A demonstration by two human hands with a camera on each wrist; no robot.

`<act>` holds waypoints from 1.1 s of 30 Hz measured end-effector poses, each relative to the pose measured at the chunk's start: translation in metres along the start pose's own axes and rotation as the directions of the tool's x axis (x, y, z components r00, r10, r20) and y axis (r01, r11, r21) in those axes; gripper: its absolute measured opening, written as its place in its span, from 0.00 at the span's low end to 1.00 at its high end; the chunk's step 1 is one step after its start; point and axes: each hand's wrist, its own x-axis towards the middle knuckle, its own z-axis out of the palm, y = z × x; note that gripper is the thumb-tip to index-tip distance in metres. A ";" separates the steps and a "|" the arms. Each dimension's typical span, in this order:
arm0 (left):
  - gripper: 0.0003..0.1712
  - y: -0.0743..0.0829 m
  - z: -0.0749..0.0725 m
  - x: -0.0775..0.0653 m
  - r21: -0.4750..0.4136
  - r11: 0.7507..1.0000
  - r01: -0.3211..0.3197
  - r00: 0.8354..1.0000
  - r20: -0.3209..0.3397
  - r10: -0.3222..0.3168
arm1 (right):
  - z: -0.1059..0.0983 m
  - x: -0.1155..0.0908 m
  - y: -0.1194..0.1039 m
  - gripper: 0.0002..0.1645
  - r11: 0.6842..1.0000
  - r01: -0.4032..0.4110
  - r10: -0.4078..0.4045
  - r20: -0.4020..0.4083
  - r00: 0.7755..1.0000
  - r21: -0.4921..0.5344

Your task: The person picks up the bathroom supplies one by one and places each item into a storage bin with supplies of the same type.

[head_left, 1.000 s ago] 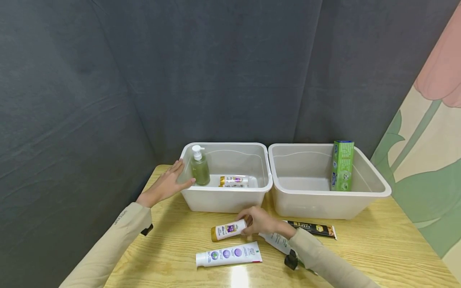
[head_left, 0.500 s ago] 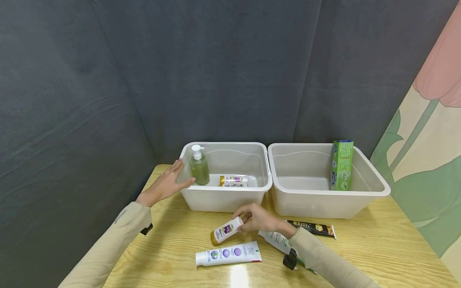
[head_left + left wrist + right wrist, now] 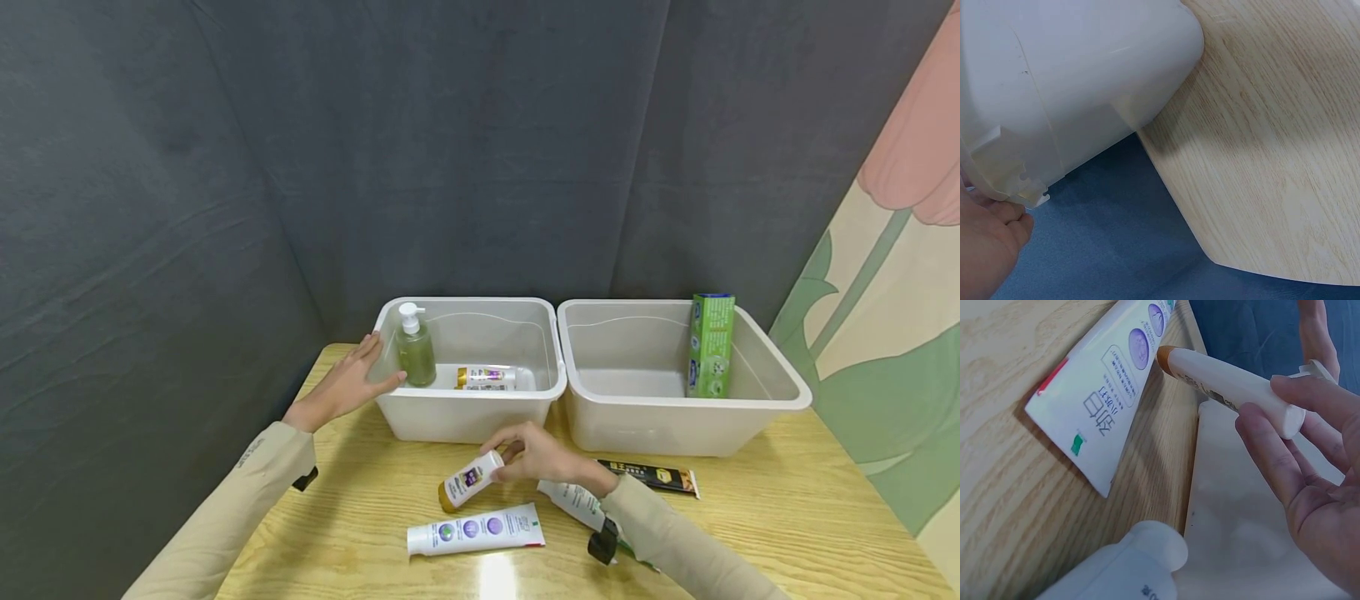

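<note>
Dark cloth [image 3: 450,150] fills the upper part of the head view; a wood-grain table [image 3: 337,525] occupies the lower part. Two pale bins stand side by side at the rear of the table.

Left hand [image 3: 343,390]: located left of centre, fingers curled around the rim of the left bin [image 3: 465,418], thumb at its front corner.

Right hand [image 3: 531,454]: located below centre, thumb and fingers pinching the base end of a small white bottle [image 3: 470,481]. The bottle is tilted, gold cap toward the lower left; cap contact with the table cannot be determined.

Just below the bottle lies a white tube [image 3: 476,531] with purple circles. Right of the hand lie a white-and-green tube [image 3: 577,502], partly covered by the right sleeve, and a black tube [image 3: 660,477].

Left bin contents: upright pump bottle [image 3: 417,354], gold-capped bottles [image 3: 487,375] lying flat. Right bin [image 3: 675,427] contents: upright green box [image 3: 712,350].
</note>
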 end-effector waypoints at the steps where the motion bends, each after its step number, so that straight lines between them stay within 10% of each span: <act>1: 0.55 0.000 0.000 0.000 0.001 1.000 0.000 1.000 -0.001 0.000 | 0.000 0.000 0.000 0.24 1.000 0.006 -0.006 -0.001 1.000 0.001; 33: 0.54 0.001 -0.001 0.000 0.010 1.000 -0.003 1.000 0.007 0.003 | -0.008 -0.003 -0.023 0.25 0.986 0.164 -0.162 -0.054 0.985 0.024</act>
